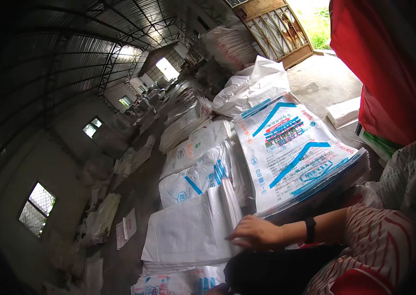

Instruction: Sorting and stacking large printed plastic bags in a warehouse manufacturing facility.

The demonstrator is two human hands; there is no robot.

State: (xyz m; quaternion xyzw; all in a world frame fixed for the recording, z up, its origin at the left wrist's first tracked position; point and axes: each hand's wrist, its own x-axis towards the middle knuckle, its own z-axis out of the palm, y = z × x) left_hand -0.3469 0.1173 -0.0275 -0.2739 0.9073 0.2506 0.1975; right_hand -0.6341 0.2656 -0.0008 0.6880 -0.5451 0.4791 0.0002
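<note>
My right hand [253,232], with a black band on the wrist, reaches in from the right. Its fingers are partly stretched and a little blurred, at the edge of a stack of plain white woven sacks [181,231]. Nothing shows in its grasp. A small dim patch at the bottom edge looks like my left hand [216,290]; its fingers are hidden. Beyond my right forearm lies a thick, flat stack of printed white sacks [279,147] with blue bands. More printed sacks [183,189] lie just past the plain ones, and others [178,282] lie under the near edge.
Crumpled white sacks [254,86] and further stacks [183,120] run back along the hall. A red cloth or sack [380,64] hangs at the right. A white slab [344,112] rests on the floor near the open metal gate [279,32]. My dark-clothed knee [277,270] is close below my hand.
</note>
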